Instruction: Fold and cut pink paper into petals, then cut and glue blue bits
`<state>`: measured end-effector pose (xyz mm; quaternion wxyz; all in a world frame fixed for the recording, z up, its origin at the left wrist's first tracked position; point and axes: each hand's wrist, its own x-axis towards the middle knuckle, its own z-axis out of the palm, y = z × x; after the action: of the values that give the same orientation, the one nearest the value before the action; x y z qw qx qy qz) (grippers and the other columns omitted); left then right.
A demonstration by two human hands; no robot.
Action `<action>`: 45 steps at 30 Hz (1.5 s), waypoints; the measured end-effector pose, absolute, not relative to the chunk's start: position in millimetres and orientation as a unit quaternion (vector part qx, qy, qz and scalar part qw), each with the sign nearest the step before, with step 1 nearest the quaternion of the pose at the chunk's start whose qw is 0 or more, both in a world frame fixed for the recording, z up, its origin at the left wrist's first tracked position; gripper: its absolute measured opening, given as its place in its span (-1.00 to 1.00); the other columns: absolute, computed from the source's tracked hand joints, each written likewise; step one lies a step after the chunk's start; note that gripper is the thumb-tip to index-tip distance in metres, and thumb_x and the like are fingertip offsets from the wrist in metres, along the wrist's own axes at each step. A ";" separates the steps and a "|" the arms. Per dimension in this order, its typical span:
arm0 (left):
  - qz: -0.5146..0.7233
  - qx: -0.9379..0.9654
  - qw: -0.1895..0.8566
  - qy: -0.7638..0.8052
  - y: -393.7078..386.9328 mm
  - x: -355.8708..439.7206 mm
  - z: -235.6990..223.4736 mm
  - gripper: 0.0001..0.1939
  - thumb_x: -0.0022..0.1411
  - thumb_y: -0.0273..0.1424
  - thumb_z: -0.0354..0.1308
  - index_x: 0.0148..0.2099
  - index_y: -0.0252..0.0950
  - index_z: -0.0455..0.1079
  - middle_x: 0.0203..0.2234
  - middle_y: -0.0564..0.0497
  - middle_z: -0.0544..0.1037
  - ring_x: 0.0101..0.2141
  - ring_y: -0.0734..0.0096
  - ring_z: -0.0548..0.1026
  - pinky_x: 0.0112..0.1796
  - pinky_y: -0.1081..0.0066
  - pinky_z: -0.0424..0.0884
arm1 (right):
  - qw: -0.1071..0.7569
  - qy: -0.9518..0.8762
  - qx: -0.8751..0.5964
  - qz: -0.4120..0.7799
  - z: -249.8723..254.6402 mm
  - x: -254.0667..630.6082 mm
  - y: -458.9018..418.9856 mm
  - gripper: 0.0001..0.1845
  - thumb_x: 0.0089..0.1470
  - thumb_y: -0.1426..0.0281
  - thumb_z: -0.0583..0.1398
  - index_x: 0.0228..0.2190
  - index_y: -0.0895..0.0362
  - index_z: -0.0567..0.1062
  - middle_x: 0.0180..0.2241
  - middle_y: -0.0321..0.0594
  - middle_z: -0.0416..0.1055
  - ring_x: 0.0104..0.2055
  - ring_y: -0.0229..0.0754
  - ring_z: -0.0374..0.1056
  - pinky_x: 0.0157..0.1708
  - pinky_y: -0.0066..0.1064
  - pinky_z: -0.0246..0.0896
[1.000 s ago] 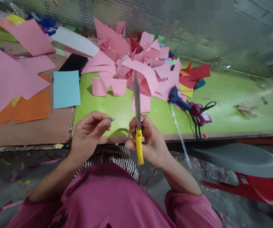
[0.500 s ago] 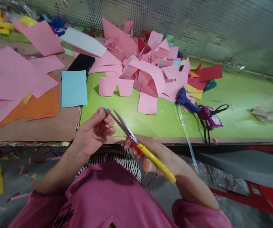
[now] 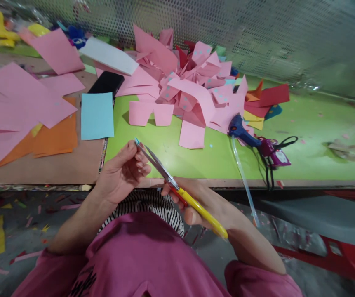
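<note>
Yellow-handled scissors (image 3: 192, 202) gripped by right hand (image 3: 205, 202); left hand (image 3: 121, 173) fingers pinch blue scrap (image 3: 137, 141).

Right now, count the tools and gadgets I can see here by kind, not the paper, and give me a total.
Scissors: 1, in the right hand, blades at a tiny blue scrap pinched by the left hand
Glue gun: 1, on the green mat
Phone: 1, partly under pink paper
Total: 3
</note>
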<state>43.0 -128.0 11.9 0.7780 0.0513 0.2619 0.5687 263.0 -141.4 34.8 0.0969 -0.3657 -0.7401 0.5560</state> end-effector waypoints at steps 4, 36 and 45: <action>0.593 0.094 0.756 0.260 -127.0 44.5 7.1 -0.71 -0.02 -0.38 0.53 -0.42 -0.27 0.44 -0.61 0.20 0.38 -0.59 0.71 0.34 -0.55 0.67 0.32 | 0.075 -0.735 -0.365 0.566 30.8 266.0 -138.1 -0.35 0.10 -0.20 0.20 -0.15 0.14 0.48 -0.43 -0.33 0.33 -0.47 -0.32 0.14 -0.51 -0.47 0.10; 0.626 0.129 0.710 0.296 -122.8 44.2 4.1 -0.66 -0.25 -0.38 0.62 -0.47 -0.29 0.52 -0.63 0.18 0.47 -0.61 0.68 0.42 -0.58 0.68 0.39 | 0.087 -0.723 -0.347 0.592 29.7 267.8 -139.0 -0.35 0.12 -0.20 0.18 -0.11 0.12 0.47 -0.44 -0.35 0.31 -0.49 -0.34 0.12 -0.54 -0.48 0.05; 0.616 0.155 0.712 0.300 -125.6 43.5 0.6 -0.69 -0.19 -0.34 0.61 -0.46 -0.28 0.54 -0.63 0.18 0.47 -0.60 0.70 0.41 -0.56 0.71 0.38 | 0.099 -0.745 -0.380 0.539 39.8 260.7 -143.7 -0.25 0.16 -0.27 0.05 -0.19 0.19 0.48 -0.45 -0.31 0.31 -0.48 -0.33 0.14 -0.53 -0.47 0.06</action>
<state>43.5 -125.6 0.6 0.7119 0.1549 0.3001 0.6158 260.7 -143.7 39.8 0.0986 -0.3796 -0.7455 0.5389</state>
